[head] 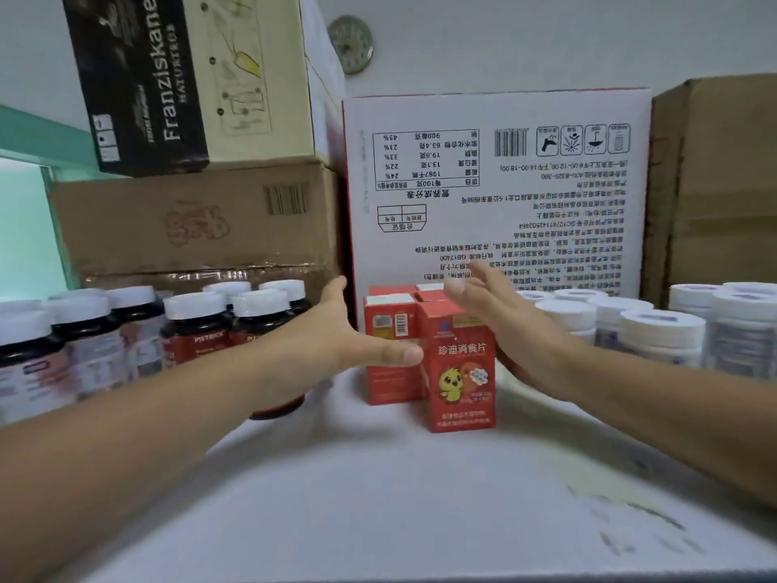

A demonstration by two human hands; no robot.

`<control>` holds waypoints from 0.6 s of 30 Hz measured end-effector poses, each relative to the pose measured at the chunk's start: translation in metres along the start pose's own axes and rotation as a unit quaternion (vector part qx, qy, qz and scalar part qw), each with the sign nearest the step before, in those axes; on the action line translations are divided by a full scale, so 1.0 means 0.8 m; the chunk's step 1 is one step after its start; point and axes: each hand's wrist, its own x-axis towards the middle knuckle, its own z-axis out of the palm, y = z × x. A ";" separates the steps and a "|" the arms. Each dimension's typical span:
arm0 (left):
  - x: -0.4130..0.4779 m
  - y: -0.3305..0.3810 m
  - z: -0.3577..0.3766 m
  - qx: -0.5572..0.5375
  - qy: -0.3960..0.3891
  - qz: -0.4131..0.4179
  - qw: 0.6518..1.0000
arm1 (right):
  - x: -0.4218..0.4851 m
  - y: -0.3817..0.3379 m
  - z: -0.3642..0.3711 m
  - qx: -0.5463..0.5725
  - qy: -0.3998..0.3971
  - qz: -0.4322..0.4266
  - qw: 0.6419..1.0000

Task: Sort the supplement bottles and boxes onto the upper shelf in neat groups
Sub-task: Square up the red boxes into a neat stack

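Left hand (pixel 336 330) and right hand (pixel 517 330), both spread flat, flank the small red cardboard boxes (pixel 460 372) at twelve o'clock on the white shelf (pixel 378 498). I'd press evenly inward, squaring them clear of the dark white-capped bottles (pixel 193 330) at nine.

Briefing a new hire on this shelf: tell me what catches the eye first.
The open left hand and right hand flank small red cardboard boxes mid-shelf. Left of them crowd dark white-capped bottles, to the right white plastic bottles, and behind stands a large white printed carton.
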 end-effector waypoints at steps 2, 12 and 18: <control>0.002 -0.008 0.001 -0.045 -0.030 0.006 0.999 | 0.000 0.006 0.006 0.031 -0.008 0.005 0.999; 0.010 -0.032 0.027 -0.081 -0.107 0.065 0.989 | -0.003 0.025 0.003 0.056 -0.077 -0.003 0.995; 0.012 -0.031 0.027 -0.068 -0.123 0.078 0.987 | 0.001 0.032 0.000 0.072 -0.105 -0.028 0.992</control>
